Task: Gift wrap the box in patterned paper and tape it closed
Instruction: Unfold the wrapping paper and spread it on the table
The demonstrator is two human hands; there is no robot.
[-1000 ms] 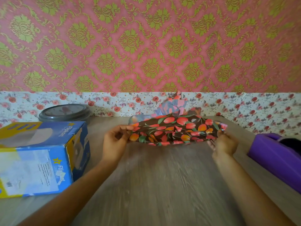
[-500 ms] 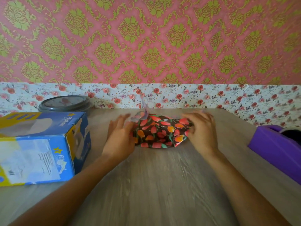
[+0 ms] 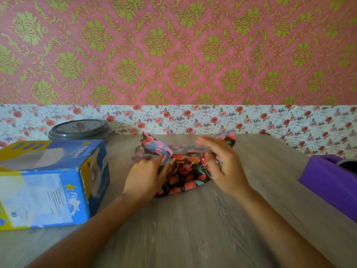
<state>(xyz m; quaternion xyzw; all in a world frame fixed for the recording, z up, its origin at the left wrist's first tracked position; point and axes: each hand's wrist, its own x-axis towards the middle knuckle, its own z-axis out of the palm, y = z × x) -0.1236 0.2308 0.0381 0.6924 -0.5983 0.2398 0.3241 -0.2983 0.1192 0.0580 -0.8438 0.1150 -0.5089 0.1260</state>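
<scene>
A dark wrapping paper with red and orange fruit print [image 3: 186, 171] lies bunched in the middle of the wooden table [image 3: 183, 229]. Its pale underside shows in a raised fold at the top left. My left hand [image 3: 146, 176] grips the left part of the paper, fingers curled into the fold. My right hand [image 3: 222, 167] is blurred over the right part, fingers bent and pinching the paper. A blue and yellow cardboard box [image 3: 46, 182] lies on its side at the left, apart from both hands.
A purple tape dispenser [image 3: 332, 182] stands at the right edge of the table. A grey round clock [image 3: 79, 129] lies flat at the back left against the flowered wall strip [image 3: 212, 118].
The paper was held stretched wide between both hands, then pushed together into a bunch. Now it has come nearer and both hands work on its folds.
</scene>
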